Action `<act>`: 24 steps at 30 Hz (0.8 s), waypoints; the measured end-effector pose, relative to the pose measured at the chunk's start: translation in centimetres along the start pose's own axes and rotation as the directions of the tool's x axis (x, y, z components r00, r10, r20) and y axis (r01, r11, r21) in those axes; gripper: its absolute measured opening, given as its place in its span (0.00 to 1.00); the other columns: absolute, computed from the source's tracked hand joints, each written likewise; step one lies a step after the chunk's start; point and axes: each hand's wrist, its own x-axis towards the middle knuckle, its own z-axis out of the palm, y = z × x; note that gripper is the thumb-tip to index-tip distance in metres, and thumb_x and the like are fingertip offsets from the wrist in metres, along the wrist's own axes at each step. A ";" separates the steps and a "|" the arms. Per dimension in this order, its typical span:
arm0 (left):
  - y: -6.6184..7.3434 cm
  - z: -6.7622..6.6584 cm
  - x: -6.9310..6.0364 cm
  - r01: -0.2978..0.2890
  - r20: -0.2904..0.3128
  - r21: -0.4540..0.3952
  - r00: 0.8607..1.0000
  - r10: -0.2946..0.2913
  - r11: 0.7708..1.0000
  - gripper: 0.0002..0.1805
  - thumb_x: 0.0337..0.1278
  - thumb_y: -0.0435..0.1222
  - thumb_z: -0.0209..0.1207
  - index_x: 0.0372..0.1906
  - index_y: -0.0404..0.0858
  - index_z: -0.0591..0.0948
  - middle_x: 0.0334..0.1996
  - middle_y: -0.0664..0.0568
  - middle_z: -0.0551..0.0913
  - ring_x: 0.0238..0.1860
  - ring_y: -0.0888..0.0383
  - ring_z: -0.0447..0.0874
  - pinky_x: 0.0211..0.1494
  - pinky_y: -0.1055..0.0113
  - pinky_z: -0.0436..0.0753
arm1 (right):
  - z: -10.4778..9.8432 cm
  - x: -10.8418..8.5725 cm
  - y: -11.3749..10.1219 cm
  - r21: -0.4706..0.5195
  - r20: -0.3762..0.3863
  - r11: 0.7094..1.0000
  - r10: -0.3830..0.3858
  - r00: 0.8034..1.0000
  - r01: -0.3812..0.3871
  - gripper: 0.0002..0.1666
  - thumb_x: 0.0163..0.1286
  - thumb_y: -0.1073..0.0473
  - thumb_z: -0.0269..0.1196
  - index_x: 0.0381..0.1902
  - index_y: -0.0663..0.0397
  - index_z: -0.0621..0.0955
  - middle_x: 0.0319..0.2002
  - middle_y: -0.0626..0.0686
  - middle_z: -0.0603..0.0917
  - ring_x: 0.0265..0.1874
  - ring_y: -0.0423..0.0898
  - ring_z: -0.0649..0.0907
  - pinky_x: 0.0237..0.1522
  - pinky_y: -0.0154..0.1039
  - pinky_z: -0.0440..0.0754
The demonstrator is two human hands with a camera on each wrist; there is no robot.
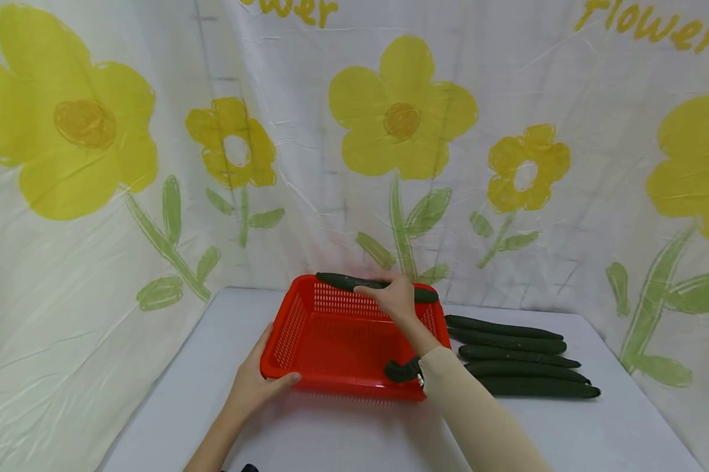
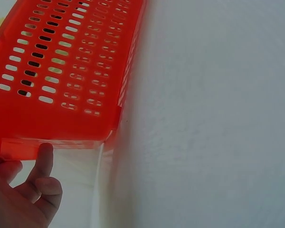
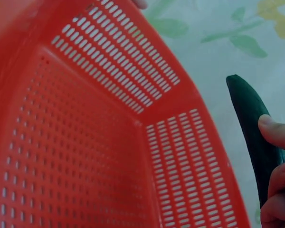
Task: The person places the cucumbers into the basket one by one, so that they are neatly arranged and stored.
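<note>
A red plastic basket (image 1: 343, 383) with slotted walls stands on the white table, and no cucumber shows inside it. My left hand (image 1: 256, 385) grips its left rim near the front corner, thumb over the edge; in the left wrist view, fingers (image 2: 46, 161) bend under the rim. My right hand (image 1: 397, 298) holds a long dark green cucumber (image 1: 343, 282) above the basket's far rim. In the right wrist view, thumb and fingers wrap round this cucumber (image 3: 249, 111), just outside the basket wall (image 3: 185, 156).
Several cucumbers (image 1: 525, 370) lie side by side on the table right of the basket. A white curtain (image 1: 307, 216) painted with yellow flowers hangs behind and left of the table (image 1: 620, 419). A dark wrist camera (image 1: 402, 371) sits at my right wrist.
</note>
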 end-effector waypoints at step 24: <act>0.2 -0.1 0.0 -0.005 0.000 -0.009 1.000 0.005 1.000 0.63 0.50 0.47 0.79 0.87 0.43 0.53 0.81 0.44 0.65 0.72 0.41 0.74 0.60 0.50 0.86 | 3.5 1.2 2.7 0.048 0.028 0.976 0.212 0.977 -0.213 0.23 0.52 0.44 0.85 0.41 0.49 0.95 0.36 0.49 0.93 0.31 0.47 0.79 0.26 0.36 0.73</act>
